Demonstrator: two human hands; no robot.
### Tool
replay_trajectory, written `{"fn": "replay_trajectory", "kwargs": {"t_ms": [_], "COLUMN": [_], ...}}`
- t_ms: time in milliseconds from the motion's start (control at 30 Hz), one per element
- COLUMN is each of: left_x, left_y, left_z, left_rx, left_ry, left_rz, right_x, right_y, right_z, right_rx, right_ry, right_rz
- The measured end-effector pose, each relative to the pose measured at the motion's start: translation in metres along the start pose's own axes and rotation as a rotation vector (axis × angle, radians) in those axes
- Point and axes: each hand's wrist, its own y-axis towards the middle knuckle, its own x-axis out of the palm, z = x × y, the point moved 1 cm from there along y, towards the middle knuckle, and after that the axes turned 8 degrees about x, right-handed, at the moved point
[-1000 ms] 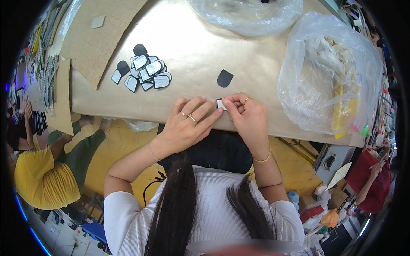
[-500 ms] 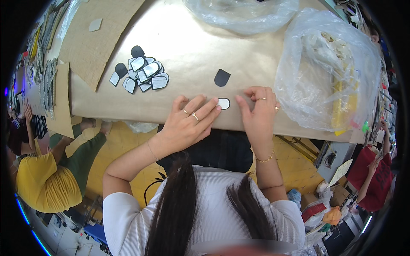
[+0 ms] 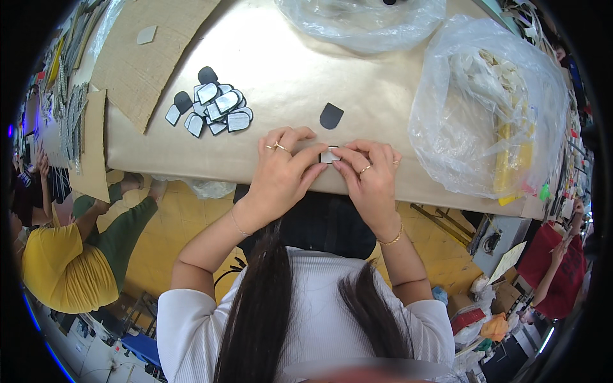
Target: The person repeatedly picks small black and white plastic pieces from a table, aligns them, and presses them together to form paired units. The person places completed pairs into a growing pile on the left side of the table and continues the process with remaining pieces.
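Tabs [image 3: 227,102] piled left, bag [image 3: 447,131] right, scraps [image 3: 507,76] apparently inside.

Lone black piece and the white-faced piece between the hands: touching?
Apart: the head view plainly shows tabletop between the black piece and white-faced piece.

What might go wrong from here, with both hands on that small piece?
Possible risks:
1. The left hand and right hand pinch the small white-faced piece near the table's front edge; if it slipped, it might drop off.
2. Their fingers cover its ends, so any misalignment there could go unseen.
3. The pieces in the pile overlap loosely, so a bump might scatter them.
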Motion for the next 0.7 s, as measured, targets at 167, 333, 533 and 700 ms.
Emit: {"fn": "replay_trajectory", "kwargs": {"t_ms": [167, 333, 533, 700], "left_x": [0.0, -0.001, -0.001, -0.001], "left_y": [0.004, 0.006, 0.009, 0.008], "left_z": [0.002, 0.003, 0.006, 0.004], "left_rx": [-0.04, -0.048, -0.051, -0.06], "left_ry": [-0.018, -0.028, -0.005, -0.036], "left_rz": [-0.027, -0.044, -0.054, -0.05], "right_x": [-0.006, -0.007, -0.024, -0.03], "right_y": [0.004, 0.006, -0.005, 0.003], "right_z": [-0.002, -0.001, 0.016, 0.024], "right_rx": [0.124, 0.064, 0.383, 0.426], "right_ry": [0.065, 0.1, 0.52, 0.139], "right_rz": [-0.074, -0.084, -0.1, 0.104]}}
